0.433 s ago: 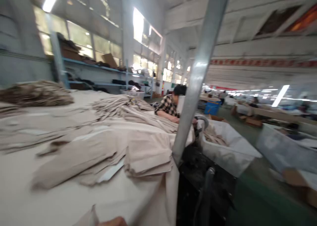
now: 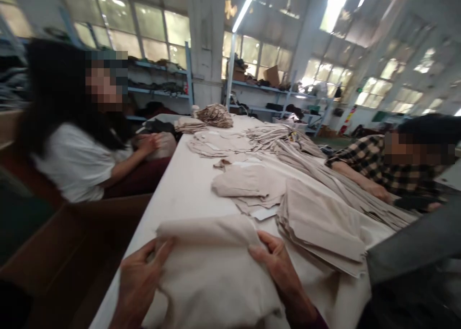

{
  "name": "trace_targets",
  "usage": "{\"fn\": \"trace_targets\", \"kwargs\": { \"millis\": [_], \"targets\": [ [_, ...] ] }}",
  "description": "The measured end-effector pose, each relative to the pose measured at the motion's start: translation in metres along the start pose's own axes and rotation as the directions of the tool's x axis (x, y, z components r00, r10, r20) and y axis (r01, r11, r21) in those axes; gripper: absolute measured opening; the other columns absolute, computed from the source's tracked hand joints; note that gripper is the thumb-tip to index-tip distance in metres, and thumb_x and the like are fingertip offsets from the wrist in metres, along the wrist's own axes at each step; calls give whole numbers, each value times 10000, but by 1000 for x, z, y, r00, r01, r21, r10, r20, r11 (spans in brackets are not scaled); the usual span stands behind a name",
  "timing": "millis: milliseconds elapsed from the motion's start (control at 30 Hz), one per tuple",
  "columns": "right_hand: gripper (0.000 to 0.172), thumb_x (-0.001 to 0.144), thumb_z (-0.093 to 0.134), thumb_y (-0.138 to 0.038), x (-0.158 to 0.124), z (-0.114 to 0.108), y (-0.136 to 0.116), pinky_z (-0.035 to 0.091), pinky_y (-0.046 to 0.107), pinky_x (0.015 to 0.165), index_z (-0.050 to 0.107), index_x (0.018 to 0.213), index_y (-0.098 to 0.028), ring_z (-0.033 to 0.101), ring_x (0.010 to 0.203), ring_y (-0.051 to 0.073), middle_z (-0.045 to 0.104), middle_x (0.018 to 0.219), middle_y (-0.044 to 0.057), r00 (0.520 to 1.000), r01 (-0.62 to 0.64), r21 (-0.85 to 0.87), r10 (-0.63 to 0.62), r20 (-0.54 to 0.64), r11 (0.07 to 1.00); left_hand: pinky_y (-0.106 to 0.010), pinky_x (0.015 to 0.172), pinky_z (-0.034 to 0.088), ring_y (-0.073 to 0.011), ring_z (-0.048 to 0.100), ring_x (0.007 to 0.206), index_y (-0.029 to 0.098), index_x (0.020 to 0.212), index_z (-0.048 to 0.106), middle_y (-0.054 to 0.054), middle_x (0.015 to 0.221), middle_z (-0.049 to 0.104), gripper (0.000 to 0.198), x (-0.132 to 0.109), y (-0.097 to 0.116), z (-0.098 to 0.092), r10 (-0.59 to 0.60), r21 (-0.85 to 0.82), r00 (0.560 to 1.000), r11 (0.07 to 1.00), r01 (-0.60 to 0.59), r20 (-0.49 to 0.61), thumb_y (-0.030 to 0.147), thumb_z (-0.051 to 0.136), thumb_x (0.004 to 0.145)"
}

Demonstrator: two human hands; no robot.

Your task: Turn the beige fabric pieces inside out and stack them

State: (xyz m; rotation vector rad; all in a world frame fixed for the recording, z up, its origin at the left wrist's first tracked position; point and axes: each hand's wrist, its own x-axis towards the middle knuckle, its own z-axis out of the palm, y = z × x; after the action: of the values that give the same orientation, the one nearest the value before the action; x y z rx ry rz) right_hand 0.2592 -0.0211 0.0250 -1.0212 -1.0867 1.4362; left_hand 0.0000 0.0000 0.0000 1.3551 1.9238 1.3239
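Two grips: left hand and right hand pinch beige cloth, held spread; I judge moving it needs even tension.

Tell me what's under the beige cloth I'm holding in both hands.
The white table shows beyond the far edge of the beige cloth and to its left. Whatever is directly beneath is covered, so I can't tell whether anything else lies there.

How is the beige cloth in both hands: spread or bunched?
Spread: the left hand and right hand grip opposite sides of the beige cloth, which shows broad between them.
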Motion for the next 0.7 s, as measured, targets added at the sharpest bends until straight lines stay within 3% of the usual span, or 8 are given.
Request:
{"fn": "trace_targets", "kwargs": {
  "millis": [67, 167, 300, 400, 500, 533, 600, 700],
  "targets": [
    [368, 772, 600, -312, 11, -1, 2, 439, 267, 598, 623, 1086, -121, 590, 670, 174, 653, 816, 71, 998, -47, -54, 49, 44, 997, -216, 539, 431, -186, 579, 669, 107, 762, 683, -22, 677, 645, 404, 6, -4, 4, -6, -88, 999, 996, 10, 49, 491, 583, 685],
    [370, 751, 633, -365, 32, 1, 16, 457, 285, 667, 641, 1043, -138, 592, 749, 195, 652, 847, 66, 995, -35, -158, 49, 86, 987, -208, 528, 397, -164, 547, 639, 108, 682, 646, -16, 634, 604, 406, 16, -17, 2, 17, -120, 995, 993, -4, 103, 495, 535, 736],
    [326, 729, 642, -404, 55, 8, 42, 437, 263, 639, 644, 909, -133, 544, 715, 175, 616, 770, 33, 985, -18, -259, 62, 162, 966, -219, 533, 385, -144, 520, 590, 115, 642, 611, -14, 610, 562, 376, 22, -33, -13, 64, 103, 991, 992, -76, 113, 403, 449, 818],
    [332, 731, 611, -462, 64, 14, 53, 345, 225, 523, 587, 687, -134, 439, 594, 128, 497, 620, -6, 996, 24, -454, 18, 89, 891, -295, 705, 456, -198, 580, 772, 110, 807, 639, -85, 872, 616, 265, 18, -29, -23, 202, 372, 979, 909, -187, -2, 269, 430, 844],
    [370, 730, 591, -476, 69, 21, 52, 293, 230, 515, 506, 565, -156, 368, 575, 115, 392, 592, -23, 983, 176, -657, -160, 85, 733, -423, 974, 369, -285, 433, 1183, 113, 1128, 566, -168, 1288, 455, 315, 7, -9, -25, 431, 540, 891, 788, -296, -140, 212, 443, 855],
    [367, 738, 581, -470, 69, 23, 51, 304, 233, 533, 498, 559, -160, 381, 591, 119, 395, 611, -19, 973, 224, -684, -197, 120, 694, -438, 1031, 316, -280, 357, 1256, 122, 1187, 529, -161, 1348, 404, 345, 3, -1, -22, 497, 555, 860, 751, -358, -118, 207, 436, 865],
    [362, 755, 560, -458, 68, 26, 48, 325, 235, 558, 484, 556, -167, 412, 615, 126, 415, 648, -10, 957, 284, -705, -233, 170, 650, -428, 1083, 258, -241, 313, 1295, 158, 1244, 484, -117, 1372, 404, 364, -4, 9, -10, 573, 527, 818, 681, -508, 47, 220, 412, 892],
    [383, 747, 571, -466, 65, 25, 49, 320, 230, 541, 435, 535, -178, 384, 571, 113, 374, 617, -22, 934, 311, -729, -337, 117, 610, -468, 1080, 251, -242, 340, 1283, 237, 1311, 416, -73, 1384, 408, 420, -8, 1, 16, 544, 463, 776, 624, -629, 320, 354, 415, 908]
  ]
}}
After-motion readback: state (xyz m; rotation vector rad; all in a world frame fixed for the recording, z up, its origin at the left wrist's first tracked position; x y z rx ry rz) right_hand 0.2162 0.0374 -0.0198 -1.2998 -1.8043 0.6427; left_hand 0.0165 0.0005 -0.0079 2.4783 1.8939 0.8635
